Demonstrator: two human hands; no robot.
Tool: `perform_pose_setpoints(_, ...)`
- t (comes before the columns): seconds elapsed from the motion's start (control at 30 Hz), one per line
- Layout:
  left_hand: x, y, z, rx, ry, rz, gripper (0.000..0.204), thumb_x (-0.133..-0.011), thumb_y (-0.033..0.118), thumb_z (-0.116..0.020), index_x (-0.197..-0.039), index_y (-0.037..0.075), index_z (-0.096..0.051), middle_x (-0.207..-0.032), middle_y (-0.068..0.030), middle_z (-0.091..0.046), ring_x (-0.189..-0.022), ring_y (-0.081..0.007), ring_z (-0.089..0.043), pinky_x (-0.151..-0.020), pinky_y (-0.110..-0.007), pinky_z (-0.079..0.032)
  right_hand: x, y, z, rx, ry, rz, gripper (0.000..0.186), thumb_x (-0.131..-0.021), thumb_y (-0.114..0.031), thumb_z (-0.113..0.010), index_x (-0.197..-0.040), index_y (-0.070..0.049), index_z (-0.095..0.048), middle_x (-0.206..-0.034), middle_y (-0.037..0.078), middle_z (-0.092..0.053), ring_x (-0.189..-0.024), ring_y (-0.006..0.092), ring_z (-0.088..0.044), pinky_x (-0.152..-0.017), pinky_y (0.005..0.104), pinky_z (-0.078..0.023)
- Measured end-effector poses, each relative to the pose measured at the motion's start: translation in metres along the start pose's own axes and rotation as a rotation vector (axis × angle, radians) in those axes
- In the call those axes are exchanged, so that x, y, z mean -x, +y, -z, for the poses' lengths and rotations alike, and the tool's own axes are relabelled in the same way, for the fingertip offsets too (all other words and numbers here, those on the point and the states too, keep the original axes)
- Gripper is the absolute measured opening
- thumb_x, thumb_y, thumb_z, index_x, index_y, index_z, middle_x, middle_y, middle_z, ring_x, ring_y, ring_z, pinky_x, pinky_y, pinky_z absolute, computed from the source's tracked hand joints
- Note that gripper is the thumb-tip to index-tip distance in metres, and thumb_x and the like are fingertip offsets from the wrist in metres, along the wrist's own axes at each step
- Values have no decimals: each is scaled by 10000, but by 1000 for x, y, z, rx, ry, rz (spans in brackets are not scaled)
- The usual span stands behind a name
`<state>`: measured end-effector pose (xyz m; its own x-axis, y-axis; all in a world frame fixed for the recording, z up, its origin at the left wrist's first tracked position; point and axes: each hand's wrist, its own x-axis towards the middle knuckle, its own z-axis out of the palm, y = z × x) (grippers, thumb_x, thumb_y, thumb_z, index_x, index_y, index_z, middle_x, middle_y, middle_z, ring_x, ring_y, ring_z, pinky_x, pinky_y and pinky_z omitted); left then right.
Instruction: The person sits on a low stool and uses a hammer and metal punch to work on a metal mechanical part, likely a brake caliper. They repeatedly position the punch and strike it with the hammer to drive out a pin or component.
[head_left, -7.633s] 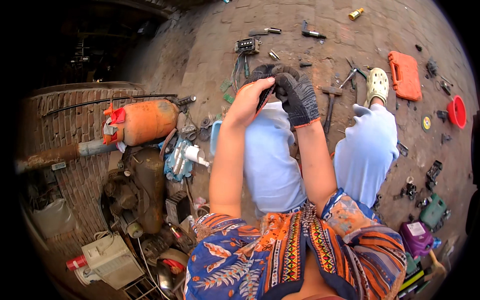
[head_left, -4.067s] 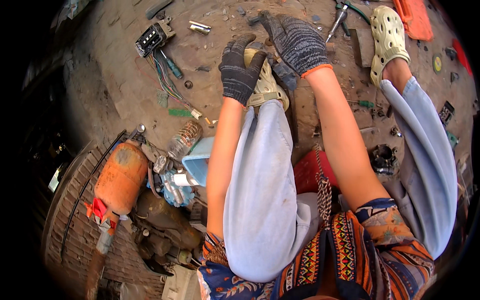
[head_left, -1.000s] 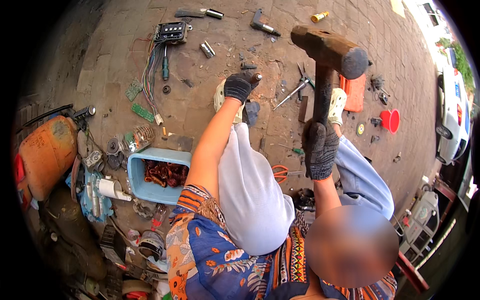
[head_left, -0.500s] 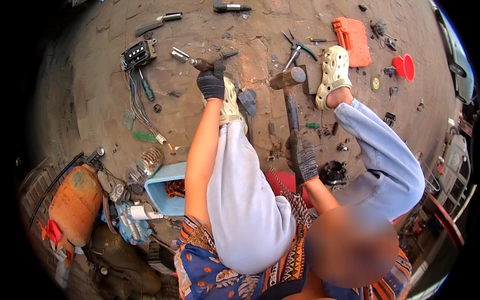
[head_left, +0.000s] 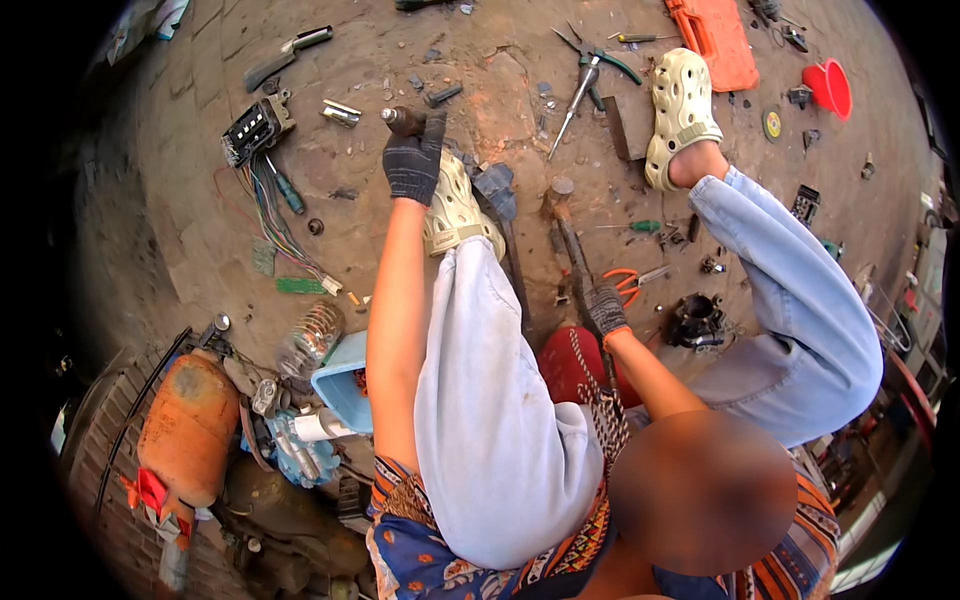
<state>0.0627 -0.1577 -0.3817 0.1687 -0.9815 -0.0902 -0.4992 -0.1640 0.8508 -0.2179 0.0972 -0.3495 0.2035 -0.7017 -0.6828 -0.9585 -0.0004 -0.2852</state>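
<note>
My left hand [head_left: 412, 168], in a dark knit glove, is closed around a dark brown cylindrical part [head_left: 405, 121] with a bright metal tip. That part sits just beyond the toe of my cream clog [head_left: 462, 205]. In my right hand [head_left: 605, 309], also gloved, is the handle of a hammer [head_left: 572, 240]. The hammer's head lies low, close to the ground between my feet. Beside the left clog rests a dark grey broken chunk [head_left: 495, 190]. Orange-handled pliers or scissors [head_left: 624, 284] lie right of my right hand.
Green-handled pliers [head_left: 590, 70], an orange case [head_left: 718, 45] and a red funnel-like cup [head_left: 828, 90] lie far right. At left are a wired connector block [head_left: 258, 128] and a teal-handled screwdriver [head_left: 290, 195]. A blue tub [head_left: 340, 375] and an orange cylinder [head_left: 190, 425] stand near left.
The hammer has come down from a raised position, its head now lower and farther from me. My left hand keeps its hold on the brown part. The whole view has shifted slightly.
</note>
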Motion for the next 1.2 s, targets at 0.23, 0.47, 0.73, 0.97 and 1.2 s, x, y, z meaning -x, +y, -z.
perform_pose_setpoints(0.23, -11, 8, 7, 40, -84, -22, 271, -791, 278, -632, -815, 9, -601, -747, -136, -629, -712, -285, -601, -644, -358, -454, -6, 7, -17, 29, -39, 29, 533, -741, -97, -460, -1245, 39, -353, -839, 242, -559, -702, 369, -542, -614, 448, -401)
perform_pose_setpoints(0.47, -12, 20, 8, 237, -128, 104, 267, -803, 251, -625, -803, -14, -598, -704, -114, -630, -638, -204, -606, -604, -326, -461, -2, 3, -14, 56, -12, 25, 462, -755, -90, -439, -1202, 24, -409, -835, 215, -566, -699, 334, -537, -593, 428, -386)
perform_pose_setpoints(0.73, -15, 21, 11, 151, -220, 102, 190, -830, 152, -590, -825, -38, -582, -721, -109, -627, -630, -165, -606, -582, -282, -489, -7, 17, -45, 1, -32, -39, 442, -762, -88, -435, -1188, 29, -427, -818, 222, -563, -707, 346, -532, -598, 438, -381)
perform_pose_setpoints(0.97, -14, 32, 11, 181, -188, 127, 208, -820, 179, -607, -783, -26, -601, -693, -97, -628, -637, -166, -606, -593, -292, -478, -6, 13, -39, -84, 36, -36, 454, -768, -107, -439, -1199, 34, -411, -819, 233, -568, -703, 367, -530, -605, 447, -386)
perform_pose_setpoints(1.2, -15, 22, 5, -66, -132, 49, 305, -801, 288, -613, -754, -14, -624, -677, -117, -641, -639, -208, -618, -595, -320, -464, -9, 9, -37, -591, 42, -280, 378, -885, -310, -402, -912, 27, -573, -733, 260, -565, -718, 395, -558, -645, 452, -440)
